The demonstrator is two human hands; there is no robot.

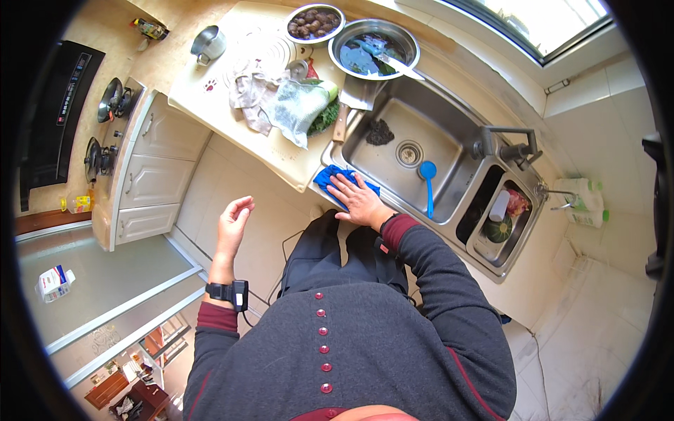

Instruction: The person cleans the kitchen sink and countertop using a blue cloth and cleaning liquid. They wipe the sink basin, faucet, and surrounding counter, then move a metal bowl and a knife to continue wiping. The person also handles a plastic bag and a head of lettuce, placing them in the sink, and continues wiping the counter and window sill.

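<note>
My right hand (360,200) lies palm down, fingers spread, on a bunched blue cloth (329,178) at the front edge of the stainless steel sink (392,200). The cloth sits at the corner between the sink rim and the pale counter (237,139). My left hand (235,217) hangs in the air over the floor, fingers loosely bent and nothing in it. Inside the basin are a blue long-handled spoon or scoop (428,173), a clump of dark wet scraps (379,132) and the drain strainer (409,153).
A cleaver (340,123) lies beside the sink, near leafy greens (325,117) and cloths (255,94). A metal basin of water (345,55), a bowl of brown round items (314,23) and a metal mug (208,44) stand behind. The faucet (508,150) and a small side basin (484,252) are at right.
</note>
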